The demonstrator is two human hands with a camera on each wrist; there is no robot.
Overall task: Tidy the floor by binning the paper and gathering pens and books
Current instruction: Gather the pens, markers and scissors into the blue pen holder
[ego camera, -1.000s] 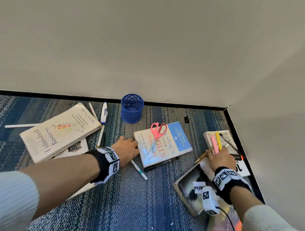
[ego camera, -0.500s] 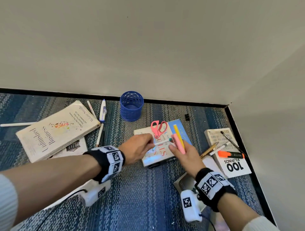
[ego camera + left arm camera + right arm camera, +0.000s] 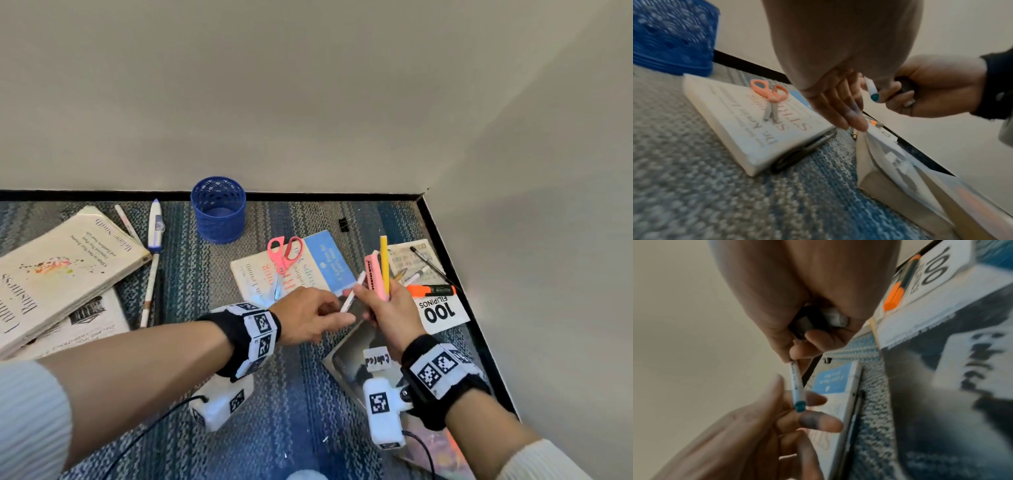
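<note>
My right hand (image 3: 373,301) grips a pink highlighter (image 3: 371,274) and a yellow pen (image 3: 384,263) upright above the carpet. Its thumb and finger also pinch the top of a white pen with a teal cap (image 3: 351,294) (image 3: 796,386). My left hand (image 3: 337,313) is right beside it, fingers (image 3: 846,113) nearly straight around the pen's teal end (image 3: 800,405), with the thumb a little apart from it. A blue mesh pen cup (image 3: 219,209) stands by the wall. Pink scissors (image 3: 283,257) lie on a white and blue book (image 3: 322,263).
An orange highlighter (image 3: 430,290) lies on the "100 Filipinos" book (image 3: 442,310) with a black pen (image 3: 431,265) and a pencil (image 3: 400,274) near the corner. A dark-covered book (image 3: 356,363) lies below my hands. Stacked books (image 3: 58,270), a correction pen (image 3: 156,222) and pens (image 3: 149,291) lie left.
Both hands have shifted right. The white pen, held out by my left hand before, is now pinched by my right hand, and my left fingers have loosened.
</note>
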